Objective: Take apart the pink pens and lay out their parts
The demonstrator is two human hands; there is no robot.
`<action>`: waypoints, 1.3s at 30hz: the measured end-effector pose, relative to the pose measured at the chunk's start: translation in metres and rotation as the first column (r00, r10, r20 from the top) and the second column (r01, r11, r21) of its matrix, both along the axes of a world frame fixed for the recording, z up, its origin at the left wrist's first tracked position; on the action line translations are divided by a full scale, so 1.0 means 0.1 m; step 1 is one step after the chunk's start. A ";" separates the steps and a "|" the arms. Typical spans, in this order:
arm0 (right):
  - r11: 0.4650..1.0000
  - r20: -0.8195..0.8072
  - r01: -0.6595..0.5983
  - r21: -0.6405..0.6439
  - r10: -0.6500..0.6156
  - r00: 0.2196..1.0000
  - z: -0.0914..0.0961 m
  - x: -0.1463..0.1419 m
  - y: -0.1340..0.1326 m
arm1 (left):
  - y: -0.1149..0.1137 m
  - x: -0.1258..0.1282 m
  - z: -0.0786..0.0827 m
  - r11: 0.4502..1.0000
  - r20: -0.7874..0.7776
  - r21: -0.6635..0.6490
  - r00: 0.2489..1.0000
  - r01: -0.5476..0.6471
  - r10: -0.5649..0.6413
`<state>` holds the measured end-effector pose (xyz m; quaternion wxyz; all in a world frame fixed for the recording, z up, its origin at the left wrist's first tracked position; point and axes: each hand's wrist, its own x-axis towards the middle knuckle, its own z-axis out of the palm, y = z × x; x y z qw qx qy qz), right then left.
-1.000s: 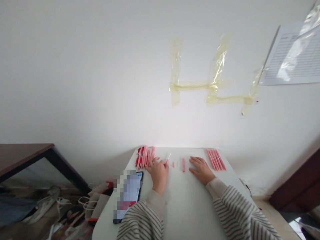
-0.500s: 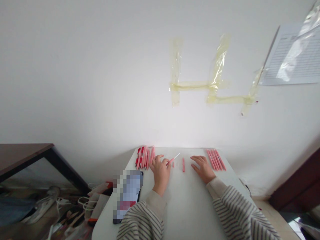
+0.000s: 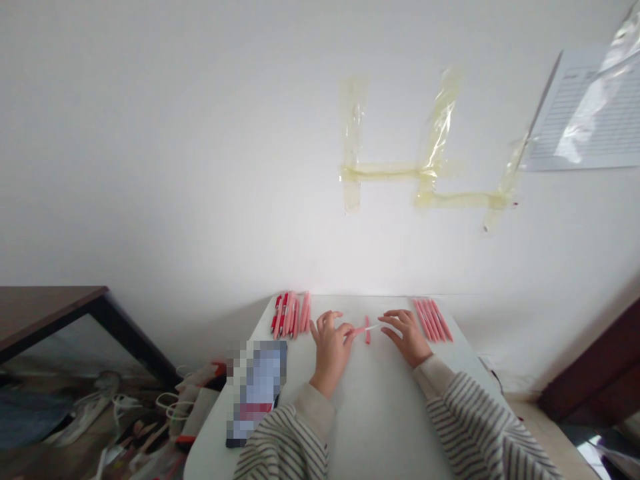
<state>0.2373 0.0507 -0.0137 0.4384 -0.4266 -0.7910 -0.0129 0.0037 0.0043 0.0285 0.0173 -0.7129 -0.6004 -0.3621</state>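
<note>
Yellowed tape (image 3: 440,120) and a lined sheet (image 3: 555,120) cling to the white wall (image 3: 175,147). Left of the white desk (image 3: 373,427) stands a brown-topped table (image 3: 45,310); pale floor (image 3: 537,423) shows at right.

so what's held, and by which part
The left hand holds a pen piece by its pink end; whether the right hand grips its white tip is unclear.

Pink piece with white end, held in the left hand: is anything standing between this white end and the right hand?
Nothing visible stands between the white end and the right hand. The white end appears to pass over another pink piece.
</note>
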 end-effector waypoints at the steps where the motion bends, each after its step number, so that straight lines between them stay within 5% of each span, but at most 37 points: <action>1: 1.000 0.002 -0.010 0.002 0.010 1.000 0.00 0.00 0.00 | 0.00 0.00 0.00 1.000 -0.003 -0.002 1.000 0.003 -0.003; 10: 0.998 -0.048 -0.055 -0.014 0.054 0.997 0.04 -0.01 -0.01 | 0.01 -0.02 -0.02 1.000 0.010 0.000 1.000 -0.008 0.008; 27: 0.997 -0.191 0.078 -0.012 -0.078 0.979 0.05 0.09 0.05 | 0.05 -0.11 0.00 0.984 0.051 -0.012 0.983 -0.178 0.179; 39: 0.996 -0.160 0.090 0.014 -0.086 0.983 0.04 0.10 0.03 | 0.05 -0.09 -0.04 0.991 0.059 -0.019 0.989 -0.134 0.135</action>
